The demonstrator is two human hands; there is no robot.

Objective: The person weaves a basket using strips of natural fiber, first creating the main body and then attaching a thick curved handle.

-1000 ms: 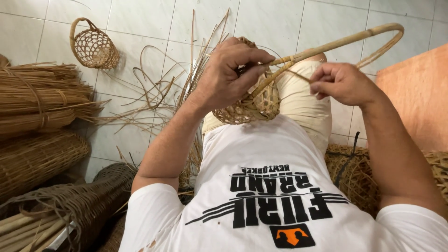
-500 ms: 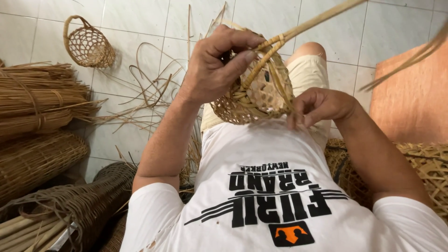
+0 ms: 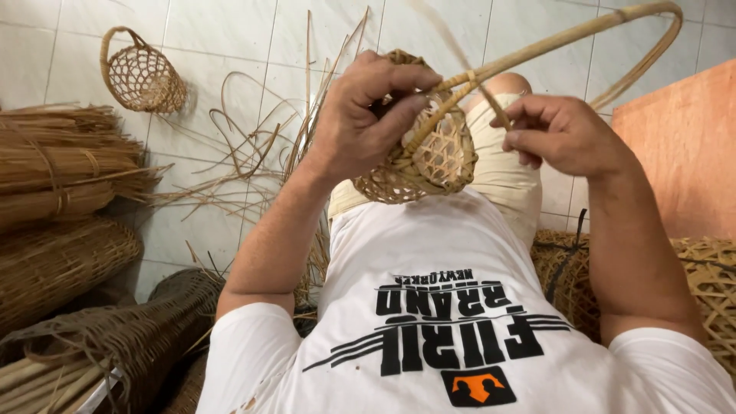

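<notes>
My left hand (image 3: 366,123) grips the rim of a small open-weave rattan basket (image 3: 435,157) held above my lap. A long bent cane handle (image 3: 606,31) arches from the basket's rim up to the right. My right hand (image 3: 563,134) pinches a thin pale strip (image 3: 452,42) beside the handle's base, fingers closed on it. The strip blurs upward from the basket.
A finished small basket (image 3: 142,77) lies on the tiled floor at upper left. Bundles of rattan (image 3: 61,165) and woven pieces (image 3: 100,337) stack at left. Loose strips (image 3: 253,146) scatter on the tiles. An orange board (image 3: 682,153) and woven mat (image 3: 705,284) stand at right.
My right hand rose from below the basket to beside the handle, pulling the strip. The handle swung back into view at the right.
</notes>
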